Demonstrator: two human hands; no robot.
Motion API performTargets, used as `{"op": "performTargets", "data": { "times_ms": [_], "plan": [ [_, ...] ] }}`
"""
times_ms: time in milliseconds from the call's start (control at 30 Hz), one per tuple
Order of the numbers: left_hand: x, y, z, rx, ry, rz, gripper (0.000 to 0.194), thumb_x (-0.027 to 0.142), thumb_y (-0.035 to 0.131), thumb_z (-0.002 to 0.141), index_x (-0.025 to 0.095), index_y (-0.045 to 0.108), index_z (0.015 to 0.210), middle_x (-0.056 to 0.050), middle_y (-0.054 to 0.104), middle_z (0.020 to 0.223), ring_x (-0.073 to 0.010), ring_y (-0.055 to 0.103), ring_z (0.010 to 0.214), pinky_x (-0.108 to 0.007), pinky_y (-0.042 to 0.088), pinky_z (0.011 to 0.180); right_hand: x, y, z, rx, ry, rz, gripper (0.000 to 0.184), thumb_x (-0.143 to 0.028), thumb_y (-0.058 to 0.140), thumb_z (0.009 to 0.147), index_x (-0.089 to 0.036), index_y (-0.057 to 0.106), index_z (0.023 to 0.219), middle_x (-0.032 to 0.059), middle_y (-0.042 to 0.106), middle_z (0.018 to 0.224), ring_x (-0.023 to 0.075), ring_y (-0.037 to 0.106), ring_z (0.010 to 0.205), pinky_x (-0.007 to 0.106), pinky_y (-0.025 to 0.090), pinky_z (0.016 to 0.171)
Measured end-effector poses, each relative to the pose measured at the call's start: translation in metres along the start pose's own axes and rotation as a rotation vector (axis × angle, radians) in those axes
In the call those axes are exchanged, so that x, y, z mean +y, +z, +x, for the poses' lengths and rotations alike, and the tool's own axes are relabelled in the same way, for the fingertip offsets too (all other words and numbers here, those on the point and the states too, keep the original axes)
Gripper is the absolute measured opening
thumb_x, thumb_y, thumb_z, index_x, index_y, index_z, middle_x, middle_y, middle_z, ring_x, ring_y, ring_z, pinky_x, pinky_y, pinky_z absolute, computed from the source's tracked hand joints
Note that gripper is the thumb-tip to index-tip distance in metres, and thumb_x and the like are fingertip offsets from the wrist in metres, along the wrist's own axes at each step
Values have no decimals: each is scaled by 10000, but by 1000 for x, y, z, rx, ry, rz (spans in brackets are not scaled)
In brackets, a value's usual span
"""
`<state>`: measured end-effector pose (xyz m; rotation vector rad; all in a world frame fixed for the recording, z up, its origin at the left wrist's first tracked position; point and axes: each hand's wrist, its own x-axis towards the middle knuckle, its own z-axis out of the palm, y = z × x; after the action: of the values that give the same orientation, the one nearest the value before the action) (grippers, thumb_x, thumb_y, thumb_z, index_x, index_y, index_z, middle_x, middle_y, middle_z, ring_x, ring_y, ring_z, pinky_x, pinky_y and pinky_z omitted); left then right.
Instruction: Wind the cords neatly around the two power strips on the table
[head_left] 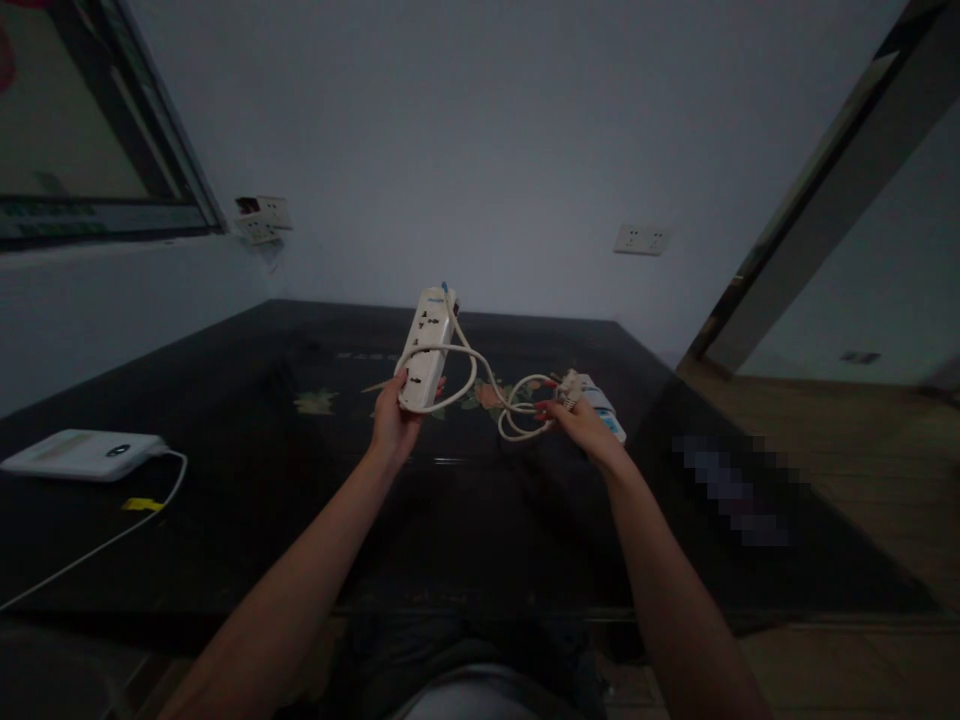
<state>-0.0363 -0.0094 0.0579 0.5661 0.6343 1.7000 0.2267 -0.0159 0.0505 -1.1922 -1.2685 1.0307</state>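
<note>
My left hand [394,420] grips the lower end of a white power strip [427,345], holding it tilted above the dark table. A pale cord [480,355] leaves the strip's top end, loops across its face and runs right in loose coils. At those coils my right hand [574,415] is closed on the cord's plug [571,385], its fingers pinched around it. Just behind that hand a white box-like thing with a blue patch [609,420] shows in part; whether the hand touches it I cannot tell.
The glossy black table [480,540] has a flower print and meets the wall. A white device [82,455] with a cable and a yellow tag [142,504] lies at left. Wall sockets [641,239] are at the right, others [262,218] at the left corner. A blurred patch [735,490] lies right.
</note>
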Motion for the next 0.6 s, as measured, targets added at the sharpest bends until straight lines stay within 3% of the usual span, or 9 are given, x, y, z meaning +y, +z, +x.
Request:
{"op": "performTargets", "data": {
  "times_ms": [267, 433, 600],
  "plan": [
    [-2, 6, -10, -97, -94, 92, 234, 221, 488, 871, 104, 641, 1005, -126, 730, 832, -266, 706, 865, -329, 604, 692, 21, 1, 14, 106, -47, -11, 246, -283, 580, 701, -228, 591, 940, 47, 669, 985, 206, 658, 873, 303, 539, 640],
    [-3, 3, -12, -166, -238, 161, 205, 207, 499, 862, 101, 653, 946, -139, 723, 801, -279, 715, 757, -319, 603, 577, 17, -3, 15, 138, -126, -117, 261, -240, 575, 672, -226, 648, 922, 41, 666, 976, 240, 590, 1018, 373, 483, 872],
    [-4, -1, -13, -301, -349, 211, 214, 208, 530, 852, 89, 644, 989, -146, 711, 720, -260, 697, 580, -275, 551, 424, 6, -9, 8, 234, -427, -306, 381, -260, 587, 688, -227, 609, 1067, 72, 574, 1188, 253, 428, 1243, 434, 298, 1083]
  ]
}}
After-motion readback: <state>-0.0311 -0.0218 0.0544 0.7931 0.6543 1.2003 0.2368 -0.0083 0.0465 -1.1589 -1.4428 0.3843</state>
